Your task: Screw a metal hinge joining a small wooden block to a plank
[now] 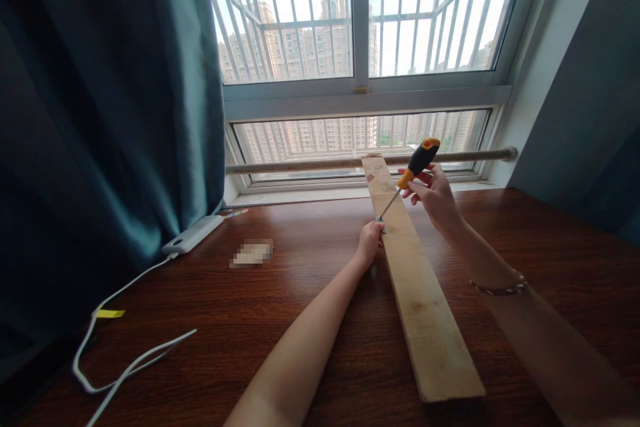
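A long wooden board (425,293) lies lengthwise in front of me, its far end by the window rail. On its left edge, partway along, sits a small metal piece (381,224), perhaps a hinge or bracket. My left hand (371,243) is closed on that piece and the board's edge, with some fingers hidden beside the board. My right hand (434,199) grips a screwdriver (419,163) with a black and yellow handle, low on the handle. The screwdriver is tilted, and its shaft tip reaches down to the metal piece. Any screw there is too small to make out.
The board rests on a dark reddish wood surface (300,320). To the left lie a white power strip (194,235), its white cable (125,373) and a blurred pale item (251,253). A metal rail (310,165) crosses before the barred window; a dark curtain (165,113) hangs at left.
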The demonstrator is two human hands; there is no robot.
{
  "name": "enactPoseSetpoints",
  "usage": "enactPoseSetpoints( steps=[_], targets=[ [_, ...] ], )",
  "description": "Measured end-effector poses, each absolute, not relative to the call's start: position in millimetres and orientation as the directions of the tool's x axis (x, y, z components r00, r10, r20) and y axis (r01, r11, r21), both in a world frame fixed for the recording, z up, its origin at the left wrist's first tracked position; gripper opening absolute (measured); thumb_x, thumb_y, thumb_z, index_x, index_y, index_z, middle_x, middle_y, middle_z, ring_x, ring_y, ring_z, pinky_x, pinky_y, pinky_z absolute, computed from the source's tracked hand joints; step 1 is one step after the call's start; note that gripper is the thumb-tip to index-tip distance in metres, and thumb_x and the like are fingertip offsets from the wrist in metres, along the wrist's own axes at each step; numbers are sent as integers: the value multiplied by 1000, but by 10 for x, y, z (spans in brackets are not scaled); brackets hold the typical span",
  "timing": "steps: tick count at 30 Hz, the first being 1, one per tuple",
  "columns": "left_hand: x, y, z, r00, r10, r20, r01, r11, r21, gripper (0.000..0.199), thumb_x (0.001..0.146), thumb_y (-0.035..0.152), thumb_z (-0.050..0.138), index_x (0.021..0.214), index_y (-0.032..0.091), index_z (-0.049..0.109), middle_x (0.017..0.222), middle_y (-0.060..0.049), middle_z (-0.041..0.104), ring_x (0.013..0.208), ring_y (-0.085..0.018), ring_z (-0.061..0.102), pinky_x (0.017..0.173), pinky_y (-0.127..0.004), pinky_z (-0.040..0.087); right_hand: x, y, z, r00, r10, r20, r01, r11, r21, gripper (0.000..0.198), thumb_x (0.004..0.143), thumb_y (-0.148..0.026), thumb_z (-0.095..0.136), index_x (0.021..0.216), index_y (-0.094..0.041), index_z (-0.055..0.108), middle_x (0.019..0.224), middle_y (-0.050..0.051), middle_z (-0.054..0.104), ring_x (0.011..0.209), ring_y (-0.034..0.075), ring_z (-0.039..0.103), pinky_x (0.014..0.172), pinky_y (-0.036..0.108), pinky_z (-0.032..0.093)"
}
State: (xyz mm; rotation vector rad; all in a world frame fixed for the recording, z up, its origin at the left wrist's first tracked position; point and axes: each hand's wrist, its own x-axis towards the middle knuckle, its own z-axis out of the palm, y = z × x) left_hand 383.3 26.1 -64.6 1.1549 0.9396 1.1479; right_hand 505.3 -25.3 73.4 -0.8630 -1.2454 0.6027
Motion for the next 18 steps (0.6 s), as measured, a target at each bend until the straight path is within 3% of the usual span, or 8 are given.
enactPoseSetpoints(
  steps=[7, 12, 15, 18],
  targets=[
    [3827, 265, -645, 187, 982, 23, -174, 10, 985, 24, 66, 40, 50, 64, 16, 50, 55, 2, 46, 43, -8, 40, 41, -21, 29, 5082, -241, 707, 348, 690, 634, 353, 530, -771, 38, 63, -41, 67, 88, -18, 49, 84, 2, 59, 45, 8, 53, 33, 19, 34],
    [3827, 272, -648, 190, 981, 41, -175, -7, 985, 23, 65, 39, 50, 63, 16, 49, 55, 2, 46, 44, -9, 40, 41, -21, 30, 5063, -309, 771, 252, 747, 615, 222, 575, -788, 50, 64, -38, 66, 103, -22, 39, 93, 4, 63, 45, 9, 54, 33, 18, 33],
    [3828, 271, -643, 187, 981, 54, -179, -20, 984, 25, 64, 41, 50, 63, 16, 49, 56, 2, 45, 46, -9, 40, 42, -21, 31, 5009, -341, 790, 217, 767, 603, 195, 572, -797, 42, 66, -33, 62, 98, -23, 37, 102, 5, 61, 46, 8, 54, 34, 18, 34],
    [3825, 267, -633, 189, 980, 66, -183, -31, 983, 26, 63, 42, 51, 62, 16, 49, 55, 2, 44, 46, -9, 39, 42, -20, 31, 4994, -336, 775, 270, 749, 606, 273, 544, -794, 36, 66, -34, 61, 93, -22, 39, 103, 6, 58, 47, 8, 55, 35, 20, 36]
  ],
)
